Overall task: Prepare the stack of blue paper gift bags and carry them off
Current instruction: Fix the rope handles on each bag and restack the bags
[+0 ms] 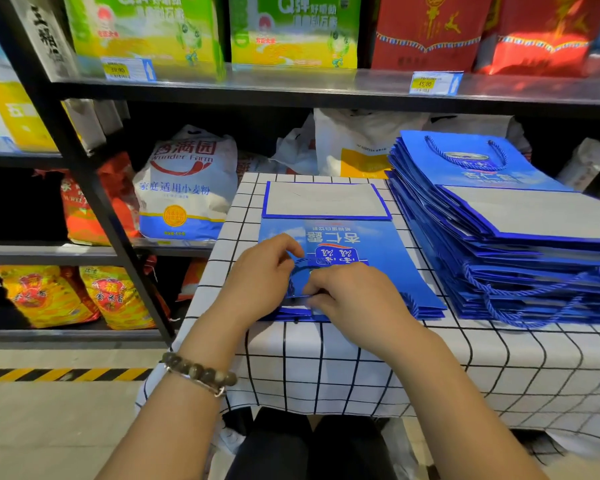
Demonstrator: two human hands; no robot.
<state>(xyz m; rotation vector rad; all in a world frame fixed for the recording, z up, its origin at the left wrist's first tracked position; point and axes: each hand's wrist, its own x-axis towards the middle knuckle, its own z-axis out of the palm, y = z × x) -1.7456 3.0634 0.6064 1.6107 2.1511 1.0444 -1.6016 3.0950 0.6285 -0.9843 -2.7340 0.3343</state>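
A few flat blue paper gift bags [371, 244] lie in a low pile in the middle of the table, their folded grey bottoms turned away from me. My left hand [262, 277] and my right hand [355, 299] are both at the near edge of the top bag, fingers curled and pinching its blue rope handle [303, 261]. A much taller stack of the same blue bags [506, 237] sits at the right of the table, rope handles hanging off its near side.
The table wears a white cloth with a black grid [326, 368]. Behind it, black metal shelves [94, 202] carry a flour sack [187, 188], rice bags and red gift boxes. A yellow-black hazard stripe [63, 374] marks the floor at the left.
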